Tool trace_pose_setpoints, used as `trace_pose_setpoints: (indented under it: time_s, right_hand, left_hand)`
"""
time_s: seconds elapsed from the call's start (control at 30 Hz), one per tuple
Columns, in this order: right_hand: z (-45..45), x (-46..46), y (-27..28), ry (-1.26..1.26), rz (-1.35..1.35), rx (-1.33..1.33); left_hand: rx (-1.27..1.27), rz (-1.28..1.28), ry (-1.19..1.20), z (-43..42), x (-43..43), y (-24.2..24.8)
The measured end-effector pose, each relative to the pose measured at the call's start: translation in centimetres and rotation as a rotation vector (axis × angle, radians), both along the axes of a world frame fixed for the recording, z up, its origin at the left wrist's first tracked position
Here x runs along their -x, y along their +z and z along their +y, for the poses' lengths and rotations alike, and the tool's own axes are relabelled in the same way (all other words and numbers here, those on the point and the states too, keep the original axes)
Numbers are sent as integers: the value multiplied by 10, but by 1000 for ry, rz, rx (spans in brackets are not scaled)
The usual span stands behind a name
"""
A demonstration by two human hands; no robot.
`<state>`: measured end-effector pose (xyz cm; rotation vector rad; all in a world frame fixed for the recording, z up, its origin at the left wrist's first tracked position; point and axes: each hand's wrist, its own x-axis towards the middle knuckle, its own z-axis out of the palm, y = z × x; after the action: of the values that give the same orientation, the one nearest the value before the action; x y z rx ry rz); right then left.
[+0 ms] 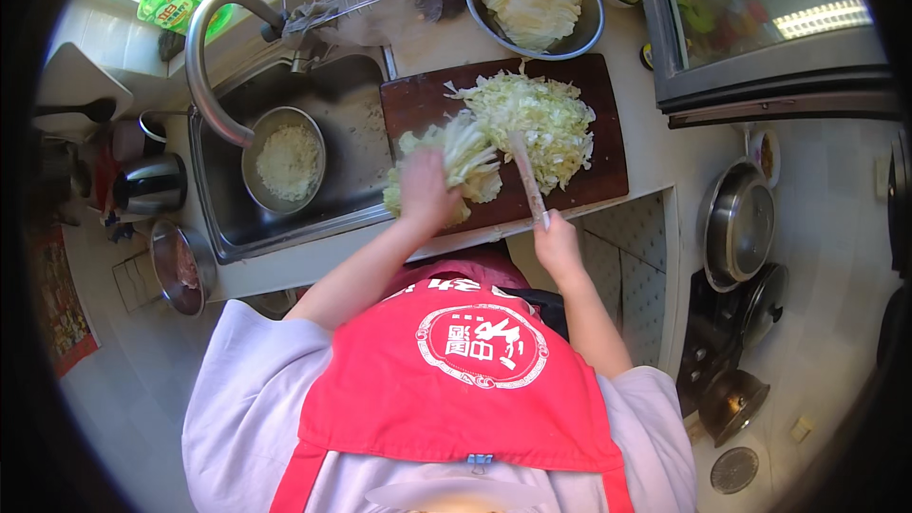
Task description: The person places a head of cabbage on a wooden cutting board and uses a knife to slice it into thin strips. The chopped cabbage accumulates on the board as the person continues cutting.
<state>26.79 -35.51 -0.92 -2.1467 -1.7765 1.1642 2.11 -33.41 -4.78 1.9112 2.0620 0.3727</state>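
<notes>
My left hand (pixel 425 189) presses down on a bunch of napa cabbage leaves (pixel 467 157) at the left side of a dark wooden cutting board (pixel 609 96). In my right hand (pixel 557 242) is a kitchen knife (pixel 529 178), gripped by its handle, with the blade seen nearly edge-on between the leaves and a heap of shredded cabbage (pixel 531 121). The shreds cover the board's middle and right. Some blur lies over my left hand and the knife's tip.
Left of the board, a bowl of white grains or shreds (pixel 288 162) stands in the steel sink (pixel 353 107) beneath the curved faucet (pixel 196 50). A metal basin (pixel 598 21) behind the board holds cabbage (pixel 531 0). A glass-paned window frame (pixel 769 78) juts in at right, above a lidded pan (pixel 741 224).
</notes>
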Motion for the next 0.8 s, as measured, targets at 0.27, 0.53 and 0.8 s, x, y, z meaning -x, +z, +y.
trace_pose_setpoints:
  time_s: [0.27, 0.53, 0.8]
  right_hand:
    - [-2, 37, 2, 109, -91, 67]
    - [40, 34, 21, 266, -244, -57]
    - [56, 51, 27, 327, -323, 65]
  left_hand:
    - [88, 55, -58, 19, -10, 21]
    - [-57, -215, -165, 16, -11, 5]
    - [-228, -122, -314, 26, -20, -21]
